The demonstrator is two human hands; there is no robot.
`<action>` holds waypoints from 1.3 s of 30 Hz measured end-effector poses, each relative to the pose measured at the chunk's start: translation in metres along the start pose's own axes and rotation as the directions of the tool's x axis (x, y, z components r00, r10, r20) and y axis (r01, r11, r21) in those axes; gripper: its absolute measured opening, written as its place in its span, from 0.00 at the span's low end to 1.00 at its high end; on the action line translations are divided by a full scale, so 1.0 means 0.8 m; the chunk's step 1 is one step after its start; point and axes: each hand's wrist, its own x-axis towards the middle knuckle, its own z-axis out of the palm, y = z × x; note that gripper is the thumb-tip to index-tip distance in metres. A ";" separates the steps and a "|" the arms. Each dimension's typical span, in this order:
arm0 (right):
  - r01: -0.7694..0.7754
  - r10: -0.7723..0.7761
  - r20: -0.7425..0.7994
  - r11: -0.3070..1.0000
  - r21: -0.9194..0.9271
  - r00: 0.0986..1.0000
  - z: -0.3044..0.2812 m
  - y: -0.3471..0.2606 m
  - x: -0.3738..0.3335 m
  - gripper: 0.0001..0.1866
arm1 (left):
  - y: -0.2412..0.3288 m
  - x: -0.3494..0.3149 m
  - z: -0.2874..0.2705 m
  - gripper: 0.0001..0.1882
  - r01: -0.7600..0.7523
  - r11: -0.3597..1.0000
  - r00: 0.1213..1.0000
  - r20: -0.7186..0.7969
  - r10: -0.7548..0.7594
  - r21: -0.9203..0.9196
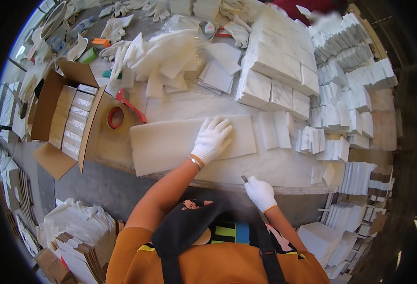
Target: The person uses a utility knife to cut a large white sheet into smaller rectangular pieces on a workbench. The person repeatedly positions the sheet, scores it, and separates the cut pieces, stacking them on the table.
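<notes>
My left hand, in a white knit glove, lies flat with its fingers stretched on a white foam sheet. The sheet is long and spreads across the marble-topped table, its left end near the front edge. My right hand, gloved too, is closed just off the table's front edge, right of the sheet. Out of its fingers sticks the short grey blade of a small knife; the handle is hidden in the fist. Short white pieces stand just right of the sheet.
An open cardboard box with wrapped packs stands at the left, beside a red tape dispenser. Crumpled foam sheets and loose gloves lie behind. Stacked marble tiles rise at the far right, with more rows of tile pieces beyond.
</notes>
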 end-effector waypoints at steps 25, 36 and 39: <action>0.168 0.084 -0.214 0.378 0.911 0.973 -0.051 -0.047 0.135 0.11 | 0.008 0.007 0.051 0.21 0.132 0.987 0.984 -0.105 -0.141 -0.087; 0.199 0.056 -0.289 0.601 0.774 0.956 -0.028 -0.060 0.145 0.11 | -0.011 -0.022 -0.034 0.21 0.029 0.994 0.999 0.017 -0.031 0.108; 0.199 -0.018 -0.295 0.777 0.598 0.955 -0.052 -0.080 0.148 0.12 | -0.012 -0.024 -0.033 0.21 0.032 0.992 0.999 -0.006 -0.032 0.121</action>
